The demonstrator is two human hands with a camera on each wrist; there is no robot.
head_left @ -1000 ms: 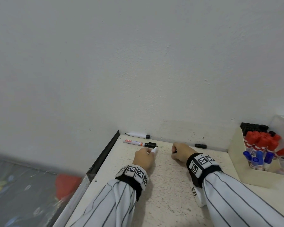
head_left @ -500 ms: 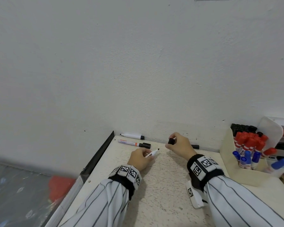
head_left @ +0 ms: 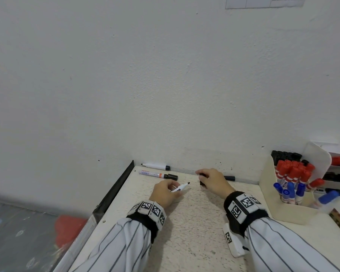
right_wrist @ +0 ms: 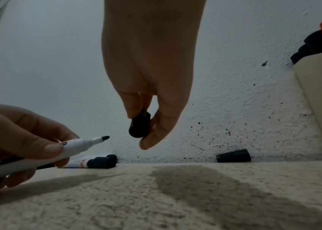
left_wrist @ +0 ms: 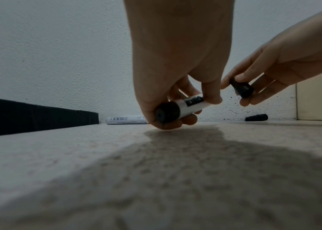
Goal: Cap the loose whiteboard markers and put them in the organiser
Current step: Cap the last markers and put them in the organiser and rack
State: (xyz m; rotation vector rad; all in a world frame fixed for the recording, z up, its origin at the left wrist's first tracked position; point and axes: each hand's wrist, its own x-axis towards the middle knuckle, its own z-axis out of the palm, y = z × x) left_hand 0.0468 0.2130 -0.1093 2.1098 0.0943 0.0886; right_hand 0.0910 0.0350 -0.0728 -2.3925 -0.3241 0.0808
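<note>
- Holding the uncapped marker [head_left: 180, 187] in my left grip [head_left: 165, 193], I am aiming its tip rightward.
- I am pinching the black cap [right_wrist: 139, 126] in my right grip [head_left: 212, 180], just beside that tip.

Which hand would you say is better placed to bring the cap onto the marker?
Right hand: it pinches the cap just beyond the bare tip of the marker that the left hand holds.
</note>
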